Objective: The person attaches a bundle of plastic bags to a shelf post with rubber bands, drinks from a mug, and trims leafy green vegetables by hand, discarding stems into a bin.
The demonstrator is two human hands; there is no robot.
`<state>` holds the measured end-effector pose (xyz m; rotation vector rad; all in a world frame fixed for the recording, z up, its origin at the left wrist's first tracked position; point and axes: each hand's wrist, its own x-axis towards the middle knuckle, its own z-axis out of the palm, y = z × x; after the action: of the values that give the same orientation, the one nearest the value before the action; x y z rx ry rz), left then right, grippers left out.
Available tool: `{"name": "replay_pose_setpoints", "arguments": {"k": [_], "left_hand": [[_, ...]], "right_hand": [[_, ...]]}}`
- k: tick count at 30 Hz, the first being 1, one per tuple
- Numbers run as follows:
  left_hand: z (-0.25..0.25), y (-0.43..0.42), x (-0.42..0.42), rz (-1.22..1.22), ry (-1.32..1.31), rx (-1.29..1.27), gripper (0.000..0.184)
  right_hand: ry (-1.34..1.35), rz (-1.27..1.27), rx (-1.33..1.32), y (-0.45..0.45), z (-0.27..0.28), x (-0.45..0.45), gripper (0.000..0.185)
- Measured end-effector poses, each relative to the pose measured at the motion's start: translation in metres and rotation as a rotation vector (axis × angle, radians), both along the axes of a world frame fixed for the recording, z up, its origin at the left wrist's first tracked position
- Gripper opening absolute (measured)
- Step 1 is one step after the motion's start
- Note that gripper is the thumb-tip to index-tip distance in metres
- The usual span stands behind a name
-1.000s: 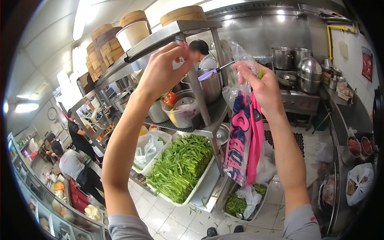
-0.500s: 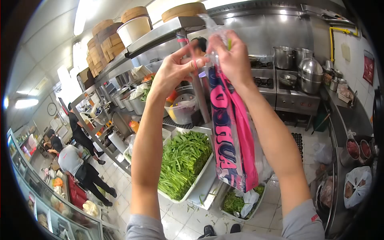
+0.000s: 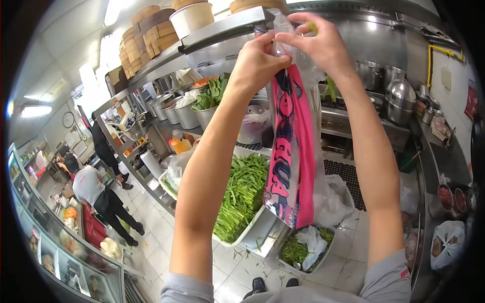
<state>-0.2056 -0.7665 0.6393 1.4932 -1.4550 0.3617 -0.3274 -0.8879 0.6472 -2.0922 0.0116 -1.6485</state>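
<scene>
A long clear plastic bag point(image 3: 293, 151) printed with pink and dark lettering hangs upright in front of me. My left hand point(image 3: 260, 60) pinches its gathered top between thumb and fingers. On the other side, my right hand point(image 3: 321, 48) is curled around the clear upper plastic, thumb reaching toward my left hand. A small green piece point(image 3: 312, 26) shows by my right fingers, and a green leaf point(image 3: 331, 88) is near that wrist. Below and behind the bag, a white tub point(image 3: 233, 244) holds a heap of cut leafy greens point(image 3: 242, 197).
A lower bin point(image 3: 318, 267) holds green scraps and plastic. A steel shelf point(image 3: 222, 33) carrying bamboo steamers point(image 3: 144, 43) is at upper left. Pots point(image 3: 371, 73) stand by the stove. Counters line the right; co-workers point(image 3: 96, 189) stand at left. Scraps litter the tiled floor.
Both hands have moved up and right in view, with the bag still hanging below. The red strand stretched at my left fingers is no longer plainly visible. My right fingers have spread somewhat.
</scene>
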Motion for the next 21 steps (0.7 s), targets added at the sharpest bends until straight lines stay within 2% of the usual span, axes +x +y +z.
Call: {"name": "replay_pose_setpoints", "arguments": {"k": [2,3,6,7,10,11,14,16,17,19,21], "left_hand": [[-0.005,-0.011,0.006,-0.007,-0.017,-0.099,0.045],[-0.001,-0.004,0.002,-0.063,0.036,-0.019,0.059],[-0.001,0.003,-0.013,0.119,-0.029,-0.012,0.071],[-0.006,-0.004,-0.009,0.039,-0.037,-0.103,0.075],[-0.012,-0.006,-0.012,0.142,-0.170,-0.192,0.075],[-0.013,-0.006,-0.012,0.161,-0.182,-0.193,0.073],[-0.016,-0.002,-0.011,0.242,-0.222,-0.158,0.064],[-0.010,0.003,-0.010,0.312,-0.255,-0.088,0.055],[-0.008,0.001,-0.004,0.273,-0.203,-0.129,0.049],[-0.006,-0.002,0.005,0.195,-0.095,-0.210,0.039],[-0.006,0.003,0.005,0.032,0.197,-0.247,0.033]], "right_hand": [[-0.156,-0.360,-0.127,0.005,-0.008,-0.012,0.060],[-0.347,-0.475,-0.202,0.008,-0.013,-0.013,0.051],[-0.012,-0.169,0.058,0.021,-0.026,-0.024,0.041],[0.015,-0.121,0.043,0.023,-0.029,-0.016,0.033],[0.094,0.031,0.238,0.010,-0.024,0.000,0.032],[0.078,0.099,0.270,0.008,-0.025,0.002,0.028],[0.285,0.076,0.369,0.017,-0.017,-0.003,0.024],[0.257,0.413,0.529,0.016,-0.012,-0.005,0.021],[0.241,0.583,0.611,0.015,-0.011,-0.006,0.020],[0.178,0.729,0.620,0.025,0.002,-0.019,0.017],[0.133,0.836,0.598,0.024,0.009,-0.026,0.015]]}}
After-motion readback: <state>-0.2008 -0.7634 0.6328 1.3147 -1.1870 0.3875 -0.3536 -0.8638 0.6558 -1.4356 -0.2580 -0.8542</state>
